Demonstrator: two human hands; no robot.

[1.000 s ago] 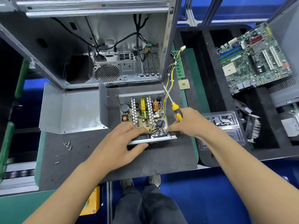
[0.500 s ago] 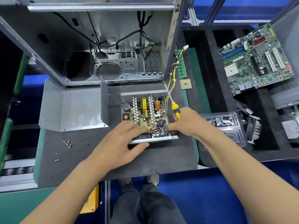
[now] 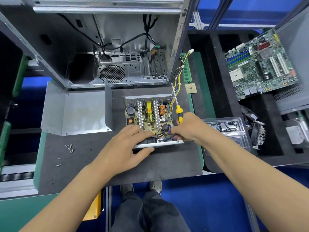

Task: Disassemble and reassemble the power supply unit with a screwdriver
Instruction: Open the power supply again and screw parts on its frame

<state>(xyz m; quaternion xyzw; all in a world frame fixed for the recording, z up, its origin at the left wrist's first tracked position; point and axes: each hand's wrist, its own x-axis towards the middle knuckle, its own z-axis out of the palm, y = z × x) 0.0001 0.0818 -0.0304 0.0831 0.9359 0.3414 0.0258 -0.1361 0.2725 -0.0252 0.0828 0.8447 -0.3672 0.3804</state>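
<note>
1. The power supply unit (image 3: 148, 118) sits open mid-tabletop, circuit board exposed.
2. Left hand (image 3: 123, 146) grips its near wall; right hand (image 3: 187, 128) holds the screwdriver (image 3: 177, 107), tip up.
3. Removed cover (image 3: 78, 111) and screws (image 3: 69, 147) lie leftward: reassembly remains.

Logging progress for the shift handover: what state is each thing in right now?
Power supply: cover off, circuit board exposed.
Metal cover: removed, lying left of it.
Screws: loose on the mat.
Screwdriver: held in right hand, tip pointing away.
Left hand: gripping the near edge.
Computer case: open.
</note>
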